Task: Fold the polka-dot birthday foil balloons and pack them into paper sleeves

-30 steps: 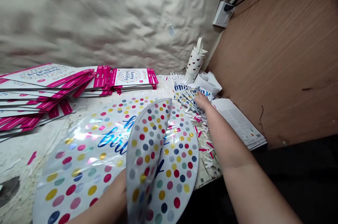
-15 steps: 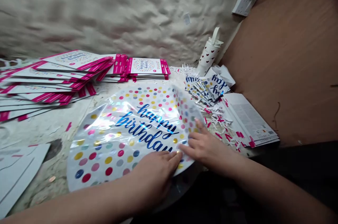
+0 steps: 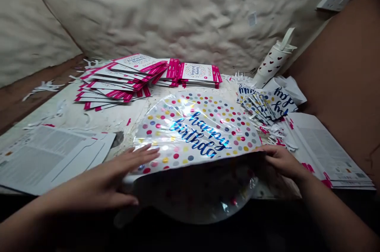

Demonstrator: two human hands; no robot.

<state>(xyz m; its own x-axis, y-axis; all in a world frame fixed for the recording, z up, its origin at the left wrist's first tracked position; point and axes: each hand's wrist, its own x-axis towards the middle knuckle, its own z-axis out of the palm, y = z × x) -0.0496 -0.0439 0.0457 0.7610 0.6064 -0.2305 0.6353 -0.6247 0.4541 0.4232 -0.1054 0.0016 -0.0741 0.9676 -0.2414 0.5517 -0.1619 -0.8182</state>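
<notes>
A flat round foil balloon (image 3: 196, 133) with coloured dots and blue "happy birthday" lettering lies on the worn white table (image 3: 118, 115). Its near part hangs folded over the table's front edge. My left hand (image 3: 109, 182) lies on the balloon's left edge with fingers stretched out flat. My right hand (image 3: 282, 161) pinches the balloon's right edge at the fold. A fan of small folded balloons (image 3: 267, 103) with the same print lies just beyond my right hand.
A spread pile of pink-edged cards (image 3: 127, 75) sits at the back left, a neater stack (image 3: 198, 73) beside it. Printed sheets lie at left (image 3: 44, 157) and right (image 3: 323, 149). A heart-print tube (image 3: 271, 63) leans at the back right. Paper scraps litter the table.
The balloon went from half lifted to spread flat, and its near part now droops over the front edge. My hands moved apart to its left and right edges. The view turned left.
</notes>
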